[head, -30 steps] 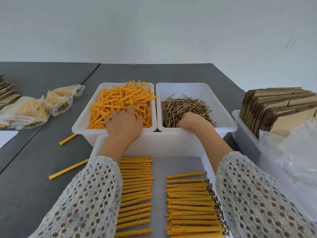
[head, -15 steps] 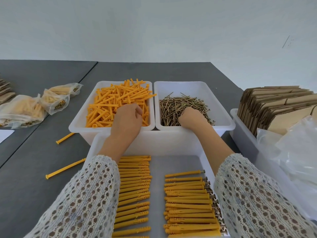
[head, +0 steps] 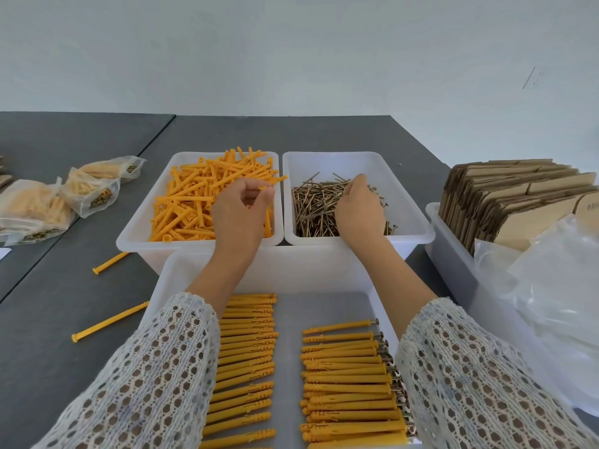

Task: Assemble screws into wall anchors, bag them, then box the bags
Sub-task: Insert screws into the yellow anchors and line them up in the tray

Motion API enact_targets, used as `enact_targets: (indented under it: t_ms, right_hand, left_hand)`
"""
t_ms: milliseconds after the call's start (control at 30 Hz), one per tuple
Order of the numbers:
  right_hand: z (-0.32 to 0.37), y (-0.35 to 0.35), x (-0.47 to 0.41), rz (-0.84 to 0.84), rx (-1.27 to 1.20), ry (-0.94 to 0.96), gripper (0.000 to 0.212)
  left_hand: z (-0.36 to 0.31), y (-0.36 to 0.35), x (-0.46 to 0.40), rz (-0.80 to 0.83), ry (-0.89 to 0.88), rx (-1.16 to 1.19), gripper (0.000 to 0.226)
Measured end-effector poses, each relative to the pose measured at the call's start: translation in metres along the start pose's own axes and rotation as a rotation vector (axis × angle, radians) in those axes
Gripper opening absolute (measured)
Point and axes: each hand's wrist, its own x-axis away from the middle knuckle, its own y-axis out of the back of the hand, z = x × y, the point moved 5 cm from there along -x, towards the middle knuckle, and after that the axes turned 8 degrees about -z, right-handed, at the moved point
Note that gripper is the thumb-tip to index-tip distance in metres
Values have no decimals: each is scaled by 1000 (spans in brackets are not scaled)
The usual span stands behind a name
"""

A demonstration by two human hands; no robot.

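Head camera looks forward, down over table (head: 81,367).

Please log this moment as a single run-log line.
stage: picking parts | left hand: pinches orange anchor over anchor bin | right hand: fingers in screws | tray: two rows assembled

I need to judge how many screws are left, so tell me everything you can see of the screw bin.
The screw bin is a white, translucent plastic tub with a rolled rim, standing upright on the grey table, side by side with the anchor bin on its left. Its near wall meets the large front tray. A loose, tangled heap of brass-coloured screws covers the near part of the floor; the far part is bare. The right hand reaches into the heap, fingers curled among the screws.
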Motion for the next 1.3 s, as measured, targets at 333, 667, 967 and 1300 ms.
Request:
enact_targets:
  t_ms: [333,667,967,1300]
  right_hand:
    - [15,-21,10,311,-1245,-710,18]
    - [33,-20,21,422,-1149,-399,22]
    - [43,-17,27,364,-1082,-268,27]
    - [46,-15,29,391,-1067,-171,26]
  left_hand:
    - [4,-24,8,286,-136,-156,29]
    - [8,-27,8,316,-218,-249,24]
    - [6,-25,8,305,-214,-225,22]
    - [9,-26,7,288,-201,-215,20]
